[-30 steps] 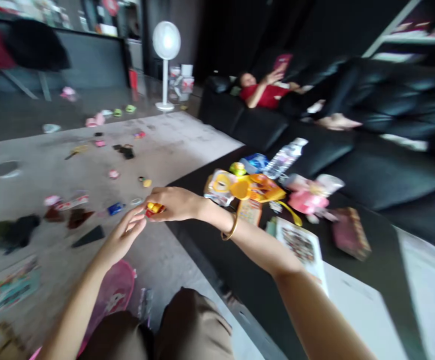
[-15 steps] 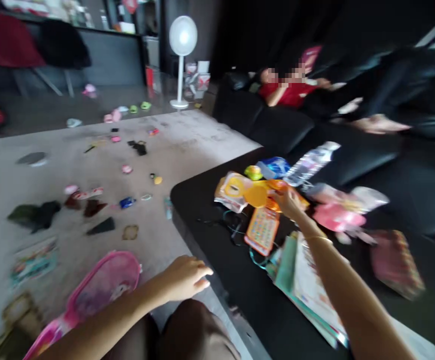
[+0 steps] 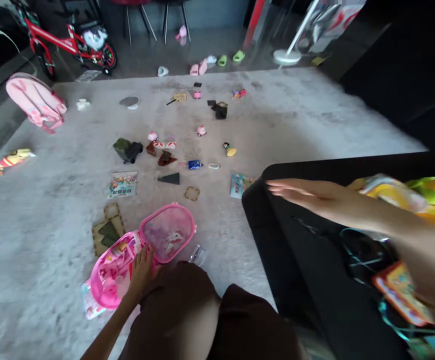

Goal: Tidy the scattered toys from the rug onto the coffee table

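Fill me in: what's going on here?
The person's left hand is at the open pink case on the gray rug, by the hinge; whether it grips anything is unclear. The right hand hangs flat over the black surface, holding nothing visible. Small toys lie scattered across the rug, and a pink backpack rests near its left edge.

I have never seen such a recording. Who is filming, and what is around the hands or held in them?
No machine here: a person uses two bare hands. Every picture comes from one camera on the person's head, looking forward and down. The left hand is at an open pink case on the grey floor; whether it grips anything is unclear. The right hand, blurred, reaches over a black surface, with nothing visible in it. An orange item lies there; a pink backpack and small items lie on the floor.
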Motion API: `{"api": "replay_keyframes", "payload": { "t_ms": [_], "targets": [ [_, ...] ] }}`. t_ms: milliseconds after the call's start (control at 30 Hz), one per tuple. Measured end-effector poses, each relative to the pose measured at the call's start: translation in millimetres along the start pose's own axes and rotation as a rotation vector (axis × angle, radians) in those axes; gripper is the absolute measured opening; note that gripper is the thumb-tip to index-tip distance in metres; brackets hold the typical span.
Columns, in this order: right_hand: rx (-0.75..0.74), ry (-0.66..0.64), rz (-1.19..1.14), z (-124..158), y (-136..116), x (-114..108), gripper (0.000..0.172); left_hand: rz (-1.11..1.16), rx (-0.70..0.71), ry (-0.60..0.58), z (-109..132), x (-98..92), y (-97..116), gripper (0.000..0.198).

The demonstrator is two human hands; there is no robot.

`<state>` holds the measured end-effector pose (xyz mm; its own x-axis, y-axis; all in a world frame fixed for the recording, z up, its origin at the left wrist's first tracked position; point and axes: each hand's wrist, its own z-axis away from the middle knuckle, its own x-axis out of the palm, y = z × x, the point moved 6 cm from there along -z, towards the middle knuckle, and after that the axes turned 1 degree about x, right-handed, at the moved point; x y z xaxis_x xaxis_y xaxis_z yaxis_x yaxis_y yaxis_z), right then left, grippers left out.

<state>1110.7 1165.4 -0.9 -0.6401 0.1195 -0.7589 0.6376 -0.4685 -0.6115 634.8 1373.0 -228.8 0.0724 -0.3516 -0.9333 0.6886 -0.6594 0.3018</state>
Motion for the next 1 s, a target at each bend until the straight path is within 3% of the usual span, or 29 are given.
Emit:
{"api": "replay_keyframes", "payload": {
  "t_ms": [67,167,267,367,500,700,800,1000],
  "targets": [
    [-0.033,-0.260,0.040,-71,-47,76,0.048,-0.170,-0.030,0.091,48,25.0,-48,0.058],
    [0.077,-0.386,0.327,-145,-68,183,0.040,-0.294,0.004,0.176,97,46.0,-94,0.059],
    [0.184,-0.470,0.504,-172,-56,268,0.041,-0.321,0.034,0.125,109,53.6,-120,0.054],
    [0.232,-0.548,0.551,-175,-37,314,0.039,-0.329,0.081,0.002,93,51.2,-129,0.044],
    [0.281,-0.571,0.551,-184,-21,326,0.038,-0.278,0.108,-0.027,39,32.2,-130,0.046],
    [0.320,-0.420,0.463,-217,-2,314,0.043,-0.140,0.143,0.052,-58,7.2,-131,0.071],
    [0.333,-0.293,0.400,-246,14,311,0.046,-0.137,0.113,0.035,-78,9.5,-138,0.077],
    [0.396,-0.048,0.190,-302,58,313,0.027,-0.136,0.061,0.037,-96,8.4,-172,0.091]
  ]
}}
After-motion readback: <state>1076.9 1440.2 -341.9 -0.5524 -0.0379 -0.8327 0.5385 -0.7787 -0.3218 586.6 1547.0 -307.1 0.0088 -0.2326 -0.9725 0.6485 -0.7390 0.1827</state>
